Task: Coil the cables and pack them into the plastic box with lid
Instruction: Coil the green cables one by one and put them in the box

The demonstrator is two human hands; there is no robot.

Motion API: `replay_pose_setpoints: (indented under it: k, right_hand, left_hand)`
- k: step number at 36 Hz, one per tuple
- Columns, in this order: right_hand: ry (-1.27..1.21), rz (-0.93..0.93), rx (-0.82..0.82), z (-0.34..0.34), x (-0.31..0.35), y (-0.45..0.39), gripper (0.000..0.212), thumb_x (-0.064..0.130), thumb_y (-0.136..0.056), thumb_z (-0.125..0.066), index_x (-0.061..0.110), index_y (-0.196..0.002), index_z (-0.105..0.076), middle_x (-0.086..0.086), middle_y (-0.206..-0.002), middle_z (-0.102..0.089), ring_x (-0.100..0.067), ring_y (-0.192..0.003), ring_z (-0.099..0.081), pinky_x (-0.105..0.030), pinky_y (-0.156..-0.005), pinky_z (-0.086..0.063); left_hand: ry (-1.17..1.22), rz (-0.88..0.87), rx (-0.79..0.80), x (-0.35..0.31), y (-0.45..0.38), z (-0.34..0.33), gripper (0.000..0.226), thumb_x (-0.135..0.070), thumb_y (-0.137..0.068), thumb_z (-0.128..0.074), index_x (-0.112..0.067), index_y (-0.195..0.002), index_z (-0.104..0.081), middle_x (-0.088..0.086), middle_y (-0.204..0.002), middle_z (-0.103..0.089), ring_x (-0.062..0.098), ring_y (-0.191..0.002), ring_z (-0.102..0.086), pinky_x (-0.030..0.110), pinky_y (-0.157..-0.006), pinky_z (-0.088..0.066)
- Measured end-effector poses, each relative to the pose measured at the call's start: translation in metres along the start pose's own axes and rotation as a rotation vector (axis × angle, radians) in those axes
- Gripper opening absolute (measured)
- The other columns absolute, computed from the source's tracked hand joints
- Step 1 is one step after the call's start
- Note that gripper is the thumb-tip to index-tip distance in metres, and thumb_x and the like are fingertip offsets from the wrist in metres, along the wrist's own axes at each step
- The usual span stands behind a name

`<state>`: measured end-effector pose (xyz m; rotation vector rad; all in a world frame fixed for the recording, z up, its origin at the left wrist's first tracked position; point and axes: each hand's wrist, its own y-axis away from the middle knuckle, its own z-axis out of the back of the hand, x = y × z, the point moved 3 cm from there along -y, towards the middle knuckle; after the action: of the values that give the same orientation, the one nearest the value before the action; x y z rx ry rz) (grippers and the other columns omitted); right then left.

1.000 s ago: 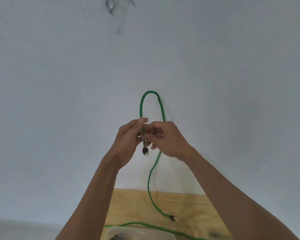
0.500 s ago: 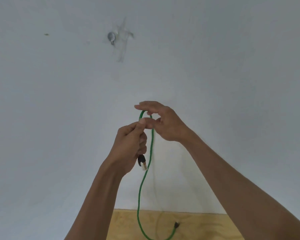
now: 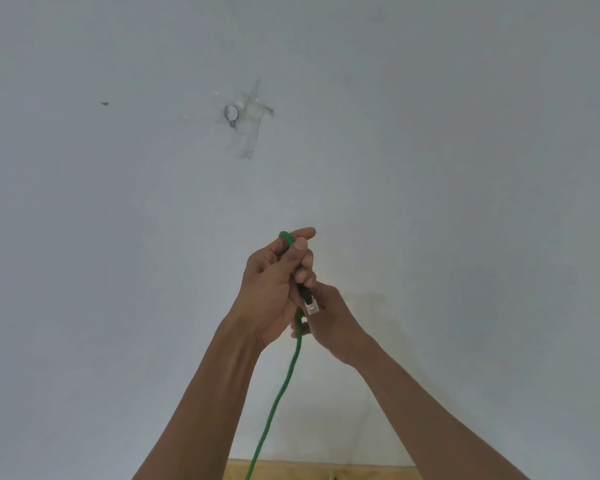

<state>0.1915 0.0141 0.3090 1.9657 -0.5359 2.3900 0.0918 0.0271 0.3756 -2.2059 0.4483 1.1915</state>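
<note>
Head view: the left hand [image 3: 274, 289] is raised in front of the wall [image 3: 118, 237], fingers curled round the green cable [image 3: 284, 382], with a tight bend of it showing over the fingertips at the top and the plug [image 3: 309, 303] hanging out below the palm. The right hand [image 3: 329, 323] sits just under and behind it, pinching the cable where it leaves the left hand. A second ago a tall open loop stood above both hands; half a second ago the right hand was up at the top of a smaller loop. Now that loop is drawn down snug against the left fingers and the right hand has dropped below. I judge the first turn of the coil is set and the right hand is reaching for more slack. From the hands the cable runs down, taut-looking, to the wooden table [image 3: 291, 471] at the bottom edge. The box is out of view. On the wall above, a small hook [image 3: 231, 114] sits under clear tape.
</note>
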Motion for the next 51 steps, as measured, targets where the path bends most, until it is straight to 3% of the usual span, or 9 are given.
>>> replay_pose_setpoints:
  k: [5, 14, 21, 26, 32, 37, 41, 45, 51]
  right_hand:
    - [-0.031, 0.089, -0.004, 0.003, 0.008, 0.01, 0.037, 0.032, -0.103, -0.049, 0.01, -0.073, -0.05, 0.0, -0.059, -0.048, -0.016, -0.055, -0.045, -0.029, -0.054, -0.047]
    - [0.068, 0.12, -0.178, 0.017, 0.011, 0.014, 0.017, 0.032, -0.096, -0.063, 0.018, -0.098, -0.073, 0.01, -0.057, -0.05, -0.011, -0.047, -0.044, -0.029, -0.051, -0.044]
    - [0.461, 0.189, -0.088, 0.051, 0.037, 0.017, 0.015, 0.02, -0.089, -0.065, 0.021, -0.1, -0.074, 0.011, -0.071, -0.061, -0.01, -0.052, -0.052, -0.018, -0.056, -0.043]
    - [0.598, 0.355, -0.054, 0.077, 0.075, 0.007, 0.016, 0.015, -0.087, -0.068, 0.026, -0.098, -0.074, 0.015, -0.083, -0.072, -0.013, -0.063, -0.063, -0.017, -0.064, -0.047]
    - [0.449, 0.483, -0.103, 0.101, 0.103, -0.01, 0.014, 0.017, -0.073, -0.086, 0.017, -0.082, -0.075, 0.013, -0.072, -0.07, -0.006, -0.06, -0.058, -0.024, -0.062, -0.048]
    - [0.1, 0.443, -0.099, 0.114, 0.095, -0.021, 0.013, 0.006, -0.075, -0.083, 0.001, -0.084, -0.075, -0.002, -0.076, -0.073, -0.019, -0.071, -0.065, -0.031, -0.07, -0.053]
    - [-0.146, 0.387, -0.045, 0.107, 0.071, -0.015, 0.005, 0.018, -0.083, -0.074, 0.013, -0.083, -0.077, -0.019, -0.079, -0.068, -0.029, -0.074, -0.057, -0.047, -0.073, -0.042]
    - [-0.116, 0.312, -0.005, 0.09, 0.05, 0.005, 0.038, 0.008, -0.091, -0.059, 0.031, -0.063, -0.07, 0.01, -0.058, -0.062, -0.009, -0.053, -0.051, -0.03, -0.056, -0.039]
    - [0.011, 0.223, -0.158, 0.082, 0.022, 0.023, 0.018, 0.022, -0.1, -0.057, 0.016, -0.106, -0.073, 0.003, -0.068, -0.061, -0.008, -0.049, -0.039, -0.017, -0.047, -0.034]
  left_hand:
    - [-0.063, -0.069, -0.029, -0.005, -0.018, 0.003, 0.019, -0.007, -0.103, -0.049, -0.004, -0.105, -0.067, 0.006, -0.084, -0.07, 0.012, -0.069, -0.061, 0.025, -0.077, -0.054]
    - [-0.393, -0.218, 0.03, -0.007, -0.049, 0.005, 0.016, -0.005, -0.103, -0.05, 0.0, -0.106, -0.066, 0.012, -0.095, -0.075, 0.025, -0.089, -0.074, 0.033, -0.092, -0.056]
    - [-0.708, -0.269, 0.076, -0.001, -0.049, 0.009, 0.015, -0.003, -0.102, -0.053, 0.002, -0.106, -0.067, 0.017, -0.093, -0.074, 0.019, -0.078, -0.072, 0.026, -0.078, -0.057]
    - [-0.985, -0.211, 0.134, 0.004, -0.046, 0.005, 0.021, -0.013, -0.105, -0.047, -0.002, -0.097, -0.063, -0.003, -0.073, -0.068, 0.005, -0.059, -0.061, 0.016, -0.057, -0.044]
    - [-0.716, 0.042, 0.256, 0.009, -0.026, -0.014, 0.062, -0.047, -0.107, -0.026, 0.001, -0.097, -0.064, 0.012, -0.072, -0.064, 0.021, -0.063, -0.054, 0.036, -0.068, -0.044]
    - [-0.332, 0.14, 0.303, 0.014, -0.016, -0.032, 0.048, -0.037, -0.109, -0.031, -0.003, -0.096, -0.062, 0.01, -0.067, -0.057, 0.019, -0.056, -0.047, 0.031, -0.064, -0.043]
    - [-0.201, 0.051, 0.412, 0.012, -0.014, -0.05, 0.03, -0.017, -0.105, -0.041, -0.006, -0.092, -0.065, 0.007, -0.069, -0.057, 0.015, -0.056, -0.047, 0.029, -0.065, -0.044]
    - [-0.115, -0.024, 0.394, 0.003, -0.025, -0.064, 0.021, -0.009, -0.103, -0.045, -0.005, -0.098, -0.066, 0.005, -0.075, -0.061, 0.013, -0.062, -0.054, 0.026, -0.068, -0.051]
    - [-0.332, -0.173, 0.203, -0.015, -0.057, -0.061, 0.014, -0.002, -0.102, -0.05, -0.002, -0.107, -0.063, 0.003, -0.078, -0.067, 0.014, -0.064, -0.056, 0.03, -0.071, -0.052]
